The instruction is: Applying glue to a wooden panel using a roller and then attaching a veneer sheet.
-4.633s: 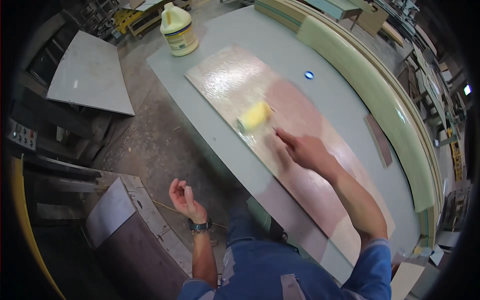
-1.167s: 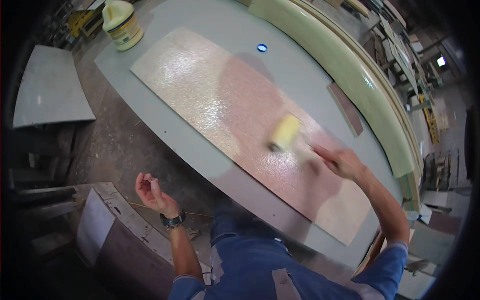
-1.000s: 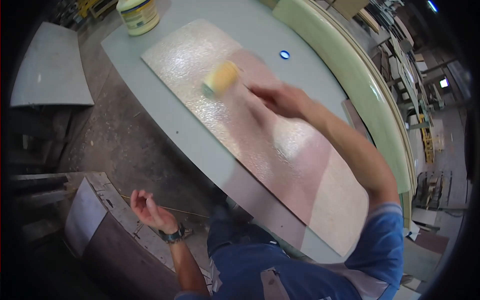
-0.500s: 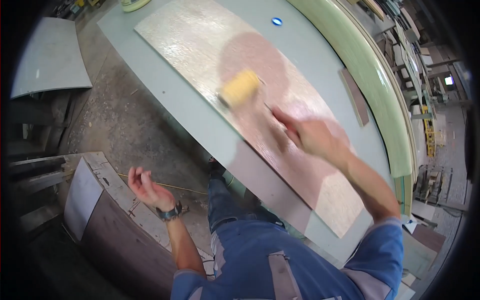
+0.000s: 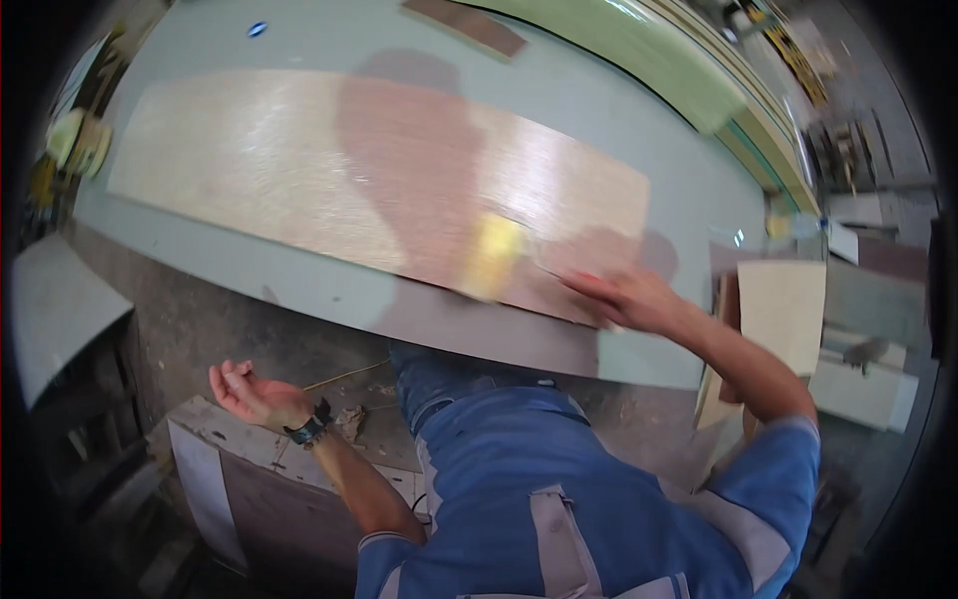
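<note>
My right hand [image 5: 639,299] is closed round the red handle of a paint roller [image 5: 492,257]. Its yellow sleeve, smeared by motion, is over the near edge of a long wooden board [image 5: 249,150]. A wet-looking shine covers parts of the board, and my shadow falls across it. The board lies on a pale grey-green table [image 5: 329,290]. Off the table's near side, my left hand [image 5: 257,396] hangs in the air with its fingers loosely curled and apart, holding nothing. A watch sits on that wrist.
A glossy pale green curved panel [image 5: 639,60] runs along the table's far side. Near it lie a brown strip of wood [image 5: 467,27] and a small blue ring [image 5: 257,30]. A yellowish container [image 5: 80,143] stands at the left end. Wood pieces [image 5: 781,309] lean at the right.
My view has turned, so the board now runs more nearly across it. The roller has moved toward the board's right part and near edge. My left hand stays raised and free.
</note>
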The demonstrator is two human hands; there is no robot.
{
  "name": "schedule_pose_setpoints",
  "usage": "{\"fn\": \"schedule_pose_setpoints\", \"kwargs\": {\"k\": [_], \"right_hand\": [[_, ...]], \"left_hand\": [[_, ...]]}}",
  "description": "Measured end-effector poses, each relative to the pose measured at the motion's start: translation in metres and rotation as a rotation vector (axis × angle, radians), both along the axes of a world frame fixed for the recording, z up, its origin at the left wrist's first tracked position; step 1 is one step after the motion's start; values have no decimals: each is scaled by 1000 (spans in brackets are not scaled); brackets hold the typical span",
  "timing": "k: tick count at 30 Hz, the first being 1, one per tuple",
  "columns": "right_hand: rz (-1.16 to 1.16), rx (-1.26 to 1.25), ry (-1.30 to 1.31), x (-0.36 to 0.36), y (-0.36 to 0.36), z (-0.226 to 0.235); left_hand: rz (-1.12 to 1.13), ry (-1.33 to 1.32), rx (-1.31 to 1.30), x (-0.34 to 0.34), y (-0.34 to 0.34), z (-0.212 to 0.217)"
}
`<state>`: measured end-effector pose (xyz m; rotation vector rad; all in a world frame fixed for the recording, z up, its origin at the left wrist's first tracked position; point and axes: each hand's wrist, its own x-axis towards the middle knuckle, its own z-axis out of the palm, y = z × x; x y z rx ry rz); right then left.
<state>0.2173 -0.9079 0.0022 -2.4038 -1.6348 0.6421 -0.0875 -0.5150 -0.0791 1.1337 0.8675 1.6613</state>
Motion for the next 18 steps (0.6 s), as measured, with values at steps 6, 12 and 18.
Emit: {"fn": "schedule_pose_setpoints", "kwargs": {"k": [6,12,18], "right_hand": [[45,-193,-54,5,17,28],[-69,-311,-208,-20,-191,49],[-75,-269,-77,5,-27,46]], "left_hand": [[-66,-4,88,30,-23,25],[-36,38,37,23,-29,5],[-18,36,62,35,-39,27]]}}
